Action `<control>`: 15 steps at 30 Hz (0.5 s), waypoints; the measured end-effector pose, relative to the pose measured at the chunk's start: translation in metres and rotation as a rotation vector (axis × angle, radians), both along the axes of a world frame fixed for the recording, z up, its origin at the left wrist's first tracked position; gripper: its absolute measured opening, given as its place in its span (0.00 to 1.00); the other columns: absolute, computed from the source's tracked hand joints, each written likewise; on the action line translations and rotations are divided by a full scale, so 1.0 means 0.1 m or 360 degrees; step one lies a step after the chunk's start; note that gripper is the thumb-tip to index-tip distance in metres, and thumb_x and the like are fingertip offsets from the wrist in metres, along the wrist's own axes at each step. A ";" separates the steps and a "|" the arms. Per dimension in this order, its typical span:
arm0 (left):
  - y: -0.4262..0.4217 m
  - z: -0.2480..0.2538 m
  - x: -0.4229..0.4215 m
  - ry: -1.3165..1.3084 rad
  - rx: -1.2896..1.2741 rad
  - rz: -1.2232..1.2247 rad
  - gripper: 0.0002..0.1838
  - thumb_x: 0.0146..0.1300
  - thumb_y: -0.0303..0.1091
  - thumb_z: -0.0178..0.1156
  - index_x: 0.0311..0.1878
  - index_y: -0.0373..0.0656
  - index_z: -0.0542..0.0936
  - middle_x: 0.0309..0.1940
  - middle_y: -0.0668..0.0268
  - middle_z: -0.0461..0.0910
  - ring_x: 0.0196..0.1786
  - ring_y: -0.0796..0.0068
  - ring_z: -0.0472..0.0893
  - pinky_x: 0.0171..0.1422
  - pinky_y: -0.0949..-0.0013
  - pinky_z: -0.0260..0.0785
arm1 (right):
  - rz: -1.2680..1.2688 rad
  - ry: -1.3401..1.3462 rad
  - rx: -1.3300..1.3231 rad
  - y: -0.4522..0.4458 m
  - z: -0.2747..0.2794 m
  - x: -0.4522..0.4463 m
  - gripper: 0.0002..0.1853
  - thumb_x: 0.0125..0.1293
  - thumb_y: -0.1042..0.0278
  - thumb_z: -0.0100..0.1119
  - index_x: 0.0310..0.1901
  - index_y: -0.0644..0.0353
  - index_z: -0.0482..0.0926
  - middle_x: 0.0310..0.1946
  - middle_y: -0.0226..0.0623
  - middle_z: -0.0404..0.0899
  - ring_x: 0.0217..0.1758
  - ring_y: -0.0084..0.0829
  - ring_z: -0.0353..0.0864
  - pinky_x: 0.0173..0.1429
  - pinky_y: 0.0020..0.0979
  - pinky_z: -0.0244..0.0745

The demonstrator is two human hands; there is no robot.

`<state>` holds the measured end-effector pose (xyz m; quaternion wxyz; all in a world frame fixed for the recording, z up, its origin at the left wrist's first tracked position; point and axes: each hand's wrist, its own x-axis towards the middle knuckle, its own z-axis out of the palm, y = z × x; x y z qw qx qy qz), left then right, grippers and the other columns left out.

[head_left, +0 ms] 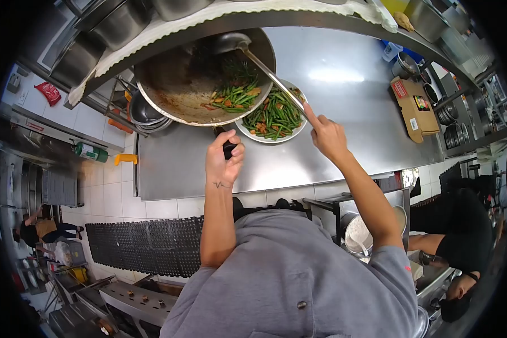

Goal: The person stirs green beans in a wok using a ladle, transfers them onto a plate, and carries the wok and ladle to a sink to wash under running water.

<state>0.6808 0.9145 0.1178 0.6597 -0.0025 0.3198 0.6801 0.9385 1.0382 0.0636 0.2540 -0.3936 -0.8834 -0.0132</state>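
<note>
My left fingers point(236, 151) are gripping the wok point(174, 101), my right fingers point(311, 114) the ladle point(273, 79), ideally steadying the rim point(253, 115) near the plate point(276, 141).

no readable text, labels point(422, 103) on cardboard box point(408, 110) too small

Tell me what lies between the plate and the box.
In the head view, the right hand, holding the ladle, then bare counter up to the box.

Wok point(172, 104) partly behind shelf point(298, 19), plate point(275, 140) partly behind wok
</note>
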 end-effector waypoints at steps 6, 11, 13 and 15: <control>0.10 0.07 -0.01 0.0006 0.0047 0.0064 0.09 0.63 0.27 0.54 0.29 0.43 0.65 0.24 0.67 0.70 0.19 0.80 0.65 0.11 0.82 0.51 | 0.0011 -0.0157 -0.0223 -0.39 -0.09 0.31 0.44 0.46 0.78 0.58 0.69 0.45 0.59 0.23 0.37 0.73 0.20 0.40 0.76 0.24 0.41 0.72; 0.20 0.03 -0.01 0.0060 0.0065 0.0042 0.08 0.63 0.27 0.54 0.29 0.43 0.65 0.23 0.66 0.71 0.19 0.79 0.65 0.11 0.81 0.50 | 0.0006 -0.0337 -0.0031 -0.46 -0.06 0.66 0.44 0.46 0.79 0.58 0.69 0.46 0.60 0.22 0.35 0.71 0.21 0.36 0.75 0.21 0.37 0.71; 0.23 0.00 0.03 0.0050 0.0069 0.0044 0.08 0.62 0.27 0.54 0.29 0.43 0.66 0.24 0.66 0.71 0.19 0.80 0.65 0.11 0.81 0.50 | -0.0013 -0.0408 0.0029 -0.49 -0.05 0.74 0.43 0.47 0.79 0.57 0.69 0.46 0.60 0.21 0.34 0.70 0.21 0.35 0.74 0.21 0.36 0.71; 0.26 -0.08 0.04 0.0033 0.0075 0.0051 0.08 0.62 0.27 0.54 0.29 0.43 0.67 0.24 0.66 0.71 0.19 0.80 0.65 0.11 0.81 0.50 | -0.0021 -0.0427 0.0030 -0.53 -0.03 0.82 0.43 0.47 0.79 0.56 0.69 0.46 0.60 0.21 0.34 0.69 0.20 0.34 0.74 0.20 0.36 0.71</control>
